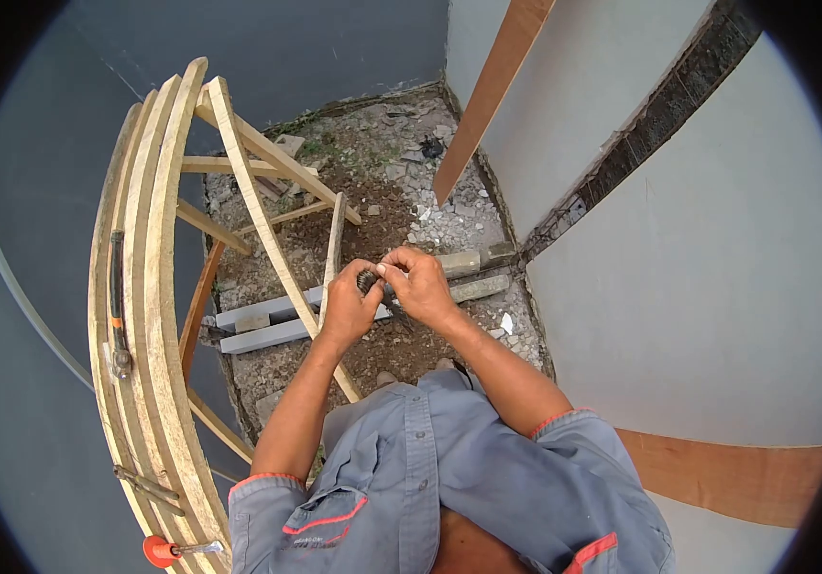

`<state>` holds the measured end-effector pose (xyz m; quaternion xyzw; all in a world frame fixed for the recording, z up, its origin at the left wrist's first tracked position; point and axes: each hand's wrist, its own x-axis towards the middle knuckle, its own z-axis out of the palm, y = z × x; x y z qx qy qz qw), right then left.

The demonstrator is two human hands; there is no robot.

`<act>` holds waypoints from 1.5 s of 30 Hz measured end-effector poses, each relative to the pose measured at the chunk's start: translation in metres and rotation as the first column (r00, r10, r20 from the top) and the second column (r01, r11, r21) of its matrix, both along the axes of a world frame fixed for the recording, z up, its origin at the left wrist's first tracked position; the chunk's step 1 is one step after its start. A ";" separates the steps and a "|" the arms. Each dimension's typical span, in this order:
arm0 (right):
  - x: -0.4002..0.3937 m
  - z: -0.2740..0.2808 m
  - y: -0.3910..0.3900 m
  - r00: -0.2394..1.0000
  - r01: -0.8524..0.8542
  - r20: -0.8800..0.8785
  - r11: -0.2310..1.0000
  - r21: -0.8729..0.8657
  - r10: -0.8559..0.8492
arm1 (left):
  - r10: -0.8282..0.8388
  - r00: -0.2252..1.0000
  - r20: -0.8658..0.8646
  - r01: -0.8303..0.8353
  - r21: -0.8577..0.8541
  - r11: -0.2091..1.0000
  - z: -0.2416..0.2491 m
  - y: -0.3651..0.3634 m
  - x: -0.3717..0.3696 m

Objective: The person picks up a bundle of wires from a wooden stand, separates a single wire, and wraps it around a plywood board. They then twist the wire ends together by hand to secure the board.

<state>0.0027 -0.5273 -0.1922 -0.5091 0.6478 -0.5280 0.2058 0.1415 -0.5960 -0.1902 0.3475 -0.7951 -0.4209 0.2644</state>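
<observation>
My left hand (348, 304) is closed around a dark coiled bundle (367, 280) that looks like black wire. My right hand (418, 283) meets it at the fingertips, thumb and forefinger pinched together at the bundle's upper edge. Whatever sits in that pinch is too small to make out. Both hands are in front of my body, above the ground. Some dark strands hang below, between the hands.
Long timber planks (174, 258) stand at left, carrying a hammer (117, 306), a pincer-like tool (148, 486) and a chisel with a red guard (174, 549). Wooden braces (263, 215) slope beside them. Grey beams (272, 333) cross the rubble ground. A brown board (492, 96) leans near the white wall (688, 258).
</observation>
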 end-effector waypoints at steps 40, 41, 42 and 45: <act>-0.042 0.198 0.058 0.769 0.206 0.634 0.909 -0.362 0.078 | -0.006 0.993 0.117 0.022 -0.139 0.990 -0.022 -0.007 -0.001; -0.047 0.196 0.056 0.722 0.141 0.681 0.938 -0.316 0.121 | -0.005 0.988 0.152 0.030 -0.159 0.987 -0.030 -0.007 -0.001; -0.051 0.196 0.056 0.670 0.074 0.725 0.958 -0.277 0.158 | -0.017 0.988 0.154 0.042 -0.159 0.986 -0.033 -0.004 0.001; -0.067 0.239 0.089 0.817 0.270 0.570 0.817 -0.509 0.085 | -0.036 0.989 0.146 0.061 -0.170 0.984 -0.036 -0.006 0.000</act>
